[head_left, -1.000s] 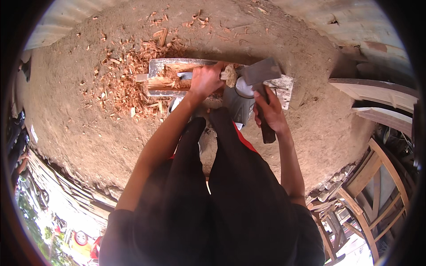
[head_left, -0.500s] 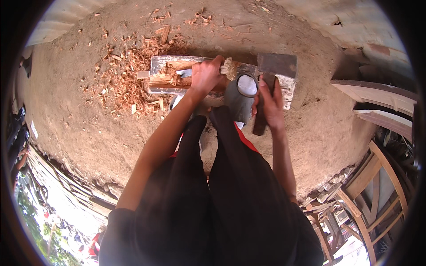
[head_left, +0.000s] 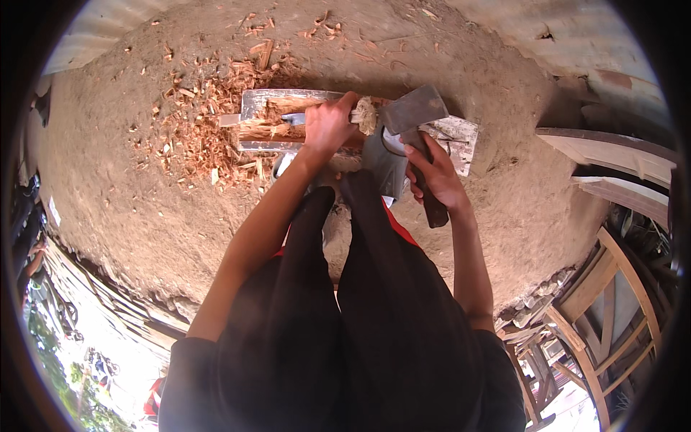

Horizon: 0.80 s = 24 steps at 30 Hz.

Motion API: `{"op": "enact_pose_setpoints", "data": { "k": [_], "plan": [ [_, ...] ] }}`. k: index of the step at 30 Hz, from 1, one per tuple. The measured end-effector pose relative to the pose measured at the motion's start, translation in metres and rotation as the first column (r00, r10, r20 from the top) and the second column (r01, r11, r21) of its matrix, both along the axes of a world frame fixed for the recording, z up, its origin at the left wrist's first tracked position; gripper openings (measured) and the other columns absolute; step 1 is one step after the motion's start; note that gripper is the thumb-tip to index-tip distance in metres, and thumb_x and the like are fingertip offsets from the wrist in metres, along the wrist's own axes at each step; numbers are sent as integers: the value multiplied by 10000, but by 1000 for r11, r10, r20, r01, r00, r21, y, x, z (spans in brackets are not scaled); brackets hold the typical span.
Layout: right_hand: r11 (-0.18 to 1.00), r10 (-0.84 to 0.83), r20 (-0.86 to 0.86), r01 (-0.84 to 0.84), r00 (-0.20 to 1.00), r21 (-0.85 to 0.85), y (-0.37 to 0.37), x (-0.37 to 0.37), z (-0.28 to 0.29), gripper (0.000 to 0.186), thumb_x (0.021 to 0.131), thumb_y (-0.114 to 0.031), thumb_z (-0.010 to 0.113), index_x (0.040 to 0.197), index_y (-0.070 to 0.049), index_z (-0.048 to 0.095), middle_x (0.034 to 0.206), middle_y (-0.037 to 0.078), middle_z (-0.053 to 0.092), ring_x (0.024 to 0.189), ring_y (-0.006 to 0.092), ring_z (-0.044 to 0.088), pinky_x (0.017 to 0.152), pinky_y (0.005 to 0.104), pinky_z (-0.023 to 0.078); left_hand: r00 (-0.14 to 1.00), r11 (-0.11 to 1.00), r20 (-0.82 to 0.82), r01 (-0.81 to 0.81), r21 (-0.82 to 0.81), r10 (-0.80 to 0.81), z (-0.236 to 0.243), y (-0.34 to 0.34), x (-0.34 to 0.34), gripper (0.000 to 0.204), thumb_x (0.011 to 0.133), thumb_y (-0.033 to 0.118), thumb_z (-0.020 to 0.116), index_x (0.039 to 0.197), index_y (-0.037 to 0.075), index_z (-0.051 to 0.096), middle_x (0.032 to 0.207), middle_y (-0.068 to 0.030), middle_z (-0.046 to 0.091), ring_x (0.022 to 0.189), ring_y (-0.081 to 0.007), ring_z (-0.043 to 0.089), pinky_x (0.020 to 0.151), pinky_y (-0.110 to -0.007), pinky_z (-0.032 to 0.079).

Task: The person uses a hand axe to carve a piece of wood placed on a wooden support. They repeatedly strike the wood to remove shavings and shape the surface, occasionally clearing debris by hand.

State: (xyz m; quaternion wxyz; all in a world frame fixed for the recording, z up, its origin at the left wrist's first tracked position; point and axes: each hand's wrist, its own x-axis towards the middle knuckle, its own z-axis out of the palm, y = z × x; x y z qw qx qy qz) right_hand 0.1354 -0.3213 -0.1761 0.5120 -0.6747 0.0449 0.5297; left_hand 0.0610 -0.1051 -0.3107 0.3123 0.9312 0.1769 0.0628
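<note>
My left hand (head_left: 330, 127) is wrapped round the handle of a chisel, whose metal blade (head_left: 294, 119) points left into a hollowed wooden block (head_left: 288, 93). The chisel's pale, frayed handle end (head_left: 365, 115) sticks out to the right of my fist. My right hand (head_left: 437, 173) grips the dark handle of a mallet (head_left: 414, 109). The mallet's blocky head is just right of the chisel's end, with a small gap between them. Below the mallet head, a grey shoe (head_left: 385, 169) is partly hidden; it stands at the block's right part.
Reddish wood shavings (head_left: 209, 129) lie heaped on the dirt floor left of the block. Curved wooden pieces (head_left: 612, 155) stand at the right. A wooden chair frame (head_left: 612, 309) is at the lower right. Corrugated sheeting (head_left: 108, 29) borders the upper left.
The mallet has swung left toward the chisel's end, its head now tilted and covering part of the shoe. My left hand and the chisel have shifted only slightly.
</note>
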Motion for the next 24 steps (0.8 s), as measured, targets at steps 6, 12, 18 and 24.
{"op": "enact_pose_setpoints", "data": {
  "k": [6,12,18,24],
  "plan": [
    [960,-271,137,259,953,104,18,-26,-20,400,1054,-285,603,1375,-97,455,680,40,511,434,134,484,398,301,420,999,1000,-50,23,15,-22,6,-3,2,313,757,108,712,1061,141,649,771,-131,714,716,-341,721,604,-484,540],
    [998,67,106,-68,992,6,13,2,12,402,1049,-334,614,1316,-69,473,694,39,534,470,123,525,407,295,429,974,998,218,-60,-5,59,8,-5,-9,394,750,42,675,1131,141,668,807,-128,723,709,-331,715,594,-464,539],
    [989,-129,40,126,991,78,14,-4,11,381,1046,-346,619,1288,-79,496,702,42,535,468,133,529,398,295,422,985,989,103,-145,32,141,30,1,-11,348,770,54,674,1105,147,667,776,-115,722,677,-329,708,573,-457,534],
    [992,-128,34,128,991,23,11,-10,18,398,1051,-363,607,1333,-97,515,693,38,524,450,128,507,394,289,407,983,980,57,-177,92,172,26,12,-22,251,773,194,767,965,137,615,741,-105,706,629,-307,697,531,-441,517]
  ]
}}
